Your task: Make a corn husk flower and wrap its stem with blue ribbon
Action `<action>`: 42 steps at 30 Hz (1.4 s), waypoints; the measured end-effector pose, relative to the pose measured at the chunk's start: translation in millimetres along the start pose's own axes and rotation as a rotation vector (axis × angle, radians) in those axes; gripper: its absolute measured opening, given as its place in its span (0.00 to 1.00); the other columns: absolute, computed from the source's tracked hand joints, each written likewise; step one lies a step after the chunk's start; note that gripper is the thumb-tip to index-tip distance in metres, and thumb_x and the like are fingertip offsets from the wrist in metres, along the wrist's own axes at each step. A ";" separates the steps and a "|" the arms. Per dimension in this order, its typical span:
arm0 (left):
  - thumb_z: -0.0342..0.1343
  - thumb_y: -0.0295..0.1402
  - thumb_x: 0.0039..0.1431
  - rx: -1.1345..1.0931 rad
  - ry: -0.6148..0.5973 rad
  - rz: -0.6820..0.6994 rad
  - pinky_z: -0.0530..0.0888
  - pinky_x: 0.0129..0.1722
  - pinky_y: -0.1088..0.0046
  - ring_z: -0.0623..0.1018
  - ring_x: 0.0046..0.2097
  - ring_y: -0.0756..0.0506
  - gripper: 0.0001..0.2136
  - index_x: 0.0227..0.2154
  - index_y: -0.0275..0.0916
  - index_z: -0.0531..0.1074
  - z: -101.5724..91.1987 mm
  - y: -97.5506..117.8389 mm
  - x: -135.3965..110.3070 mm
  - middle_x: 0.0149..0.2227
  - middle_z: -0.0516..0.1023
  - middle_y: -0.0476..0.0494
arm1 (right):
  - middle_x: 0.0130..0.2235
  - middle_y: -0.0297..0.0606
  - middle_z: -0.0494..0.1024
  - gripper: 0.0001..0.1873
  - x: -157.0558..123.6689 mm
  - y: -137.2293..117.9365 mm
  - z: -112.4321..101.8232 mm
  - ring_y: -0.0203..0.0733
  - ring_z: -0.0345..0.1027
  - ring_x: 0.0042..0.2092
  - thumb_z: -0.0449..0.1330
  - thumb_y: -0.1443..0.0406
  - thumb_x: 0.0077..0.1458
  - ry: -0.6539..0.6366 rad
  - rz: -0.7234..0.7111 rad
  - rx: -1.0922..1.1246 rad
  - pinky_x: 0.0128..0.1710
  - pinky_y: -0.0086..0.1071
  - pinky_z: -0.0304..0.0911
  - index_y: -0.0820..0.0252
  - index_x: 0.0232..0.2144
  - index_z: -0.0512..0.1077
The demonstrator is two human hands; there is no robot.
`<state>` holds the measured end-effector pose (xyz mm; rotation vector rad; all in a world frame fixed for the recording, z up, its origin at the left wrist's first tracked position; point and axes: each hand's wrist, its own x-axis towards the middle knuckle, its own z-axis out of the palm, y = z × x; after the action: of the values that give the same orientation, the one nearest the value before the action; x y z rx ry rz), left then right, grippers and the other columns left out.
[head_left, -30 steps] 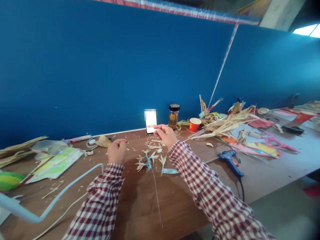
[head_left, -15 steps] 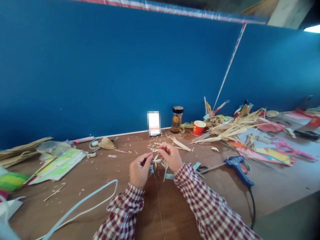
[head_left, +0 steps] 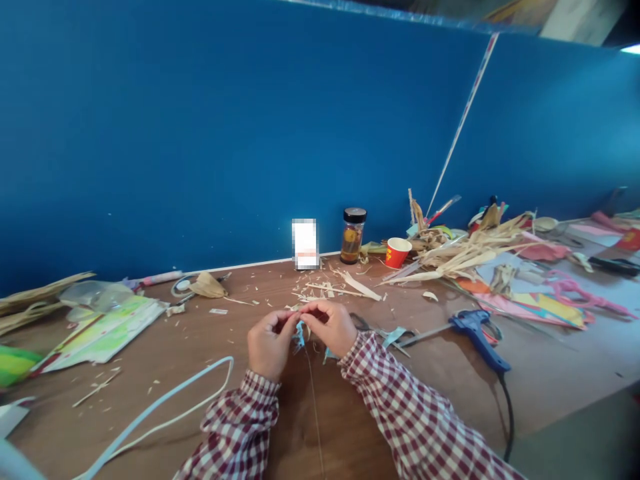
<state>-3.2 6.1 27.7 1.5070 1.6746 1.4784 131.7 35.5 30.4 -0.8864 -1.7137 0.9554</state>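
My left hand (head_left: 270, 343) and my right hand (head_left: 331, 327) meet fingertip to fingertip above the brown table. Both are closed in a pinch, and what lies between the fingers is too small and covered to make out. A thin pale thread (head_left: 315, 400) runs from below the fingers toward the table's near edge. Just under the fingertips shows a crumpled blue scrap (head_left: 299, 335). Pale husk shavings (head_left: 327, 290) are scattered beyond the hands. Scissors (head_left: 397, 347), partly covered by a light-blue strip (head_left: 395, 335), lie to the right of my right hand.
A blue glue gun (head_left: 473, 325) with a black cord lies at right. Behind stand a lidded jar (head_left: 353, 237) and a red paper cup (head_left: 399, 253). Dry corn husks (head_left: 465, 253) and pink scissors (head_left: 575, 293) fill the right. A white cable (head_left: 165, 397) loops at left.
My hands have come together, their fingertips now touching or nearly so. The pale husk petals seen between them earlier are now mostly hidden. The view has shifted slightly.
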 end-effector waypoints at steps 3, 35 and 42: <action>0.56 0.39 0.47 0.036 -0.002 0.024 0.71 0.30 0.74 0.76 0.29 0.47 0.10 0.27 0.38 0.76 0.2 -2.6 -0.4 0.27 0.79 0.45 | 0.29 0.36 0.75 0.09 0.2 2.3 -1.2 0.35 0.67 0.29 0.55 0.63 0.51 -0.028 0.013 -0.037 0.28 0.27 0.61 0.61 0.31 0.73; 0.61 0.39 0.40 -0.415 -0.095 -0.287 0.69 0.22 0.78 0.72 0.22 0.51 0.12 0.26 0.35 0.75 6.0 -2.2 -0.1 0.21 0.76 0.48 | 0.29 0.37 0.75 0.11 0.5 -2.1 -0.7 0.36 0.68 0.31 0.52 0.62 0.53 -0.051 0.108 0.151 0.31 0.29 0.64 0.62 0.31 0.71; 0.61 0.38 0.42 -0.383 -0.107 -0.259 0.68 0.22 0.79 0.72 0.22 0.52 0.12 0.26 0.34 0.74 4.3 -4.6 -0.5 0.21 0.76 0.48 | 0.29 0.36 0.75 0.08 -2.0 -5.3 -1.0 0.36 0.67 0.30 0.54 0.63 0.52 -0.003 0.032 -0.020 0.31 0.29 0.62 0.61 0.30 0.71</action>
<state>-1.3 8.1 22.1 1.0991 1.3679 1.4482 132.5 31.7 34.7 -0.9277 -1.7187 0.9629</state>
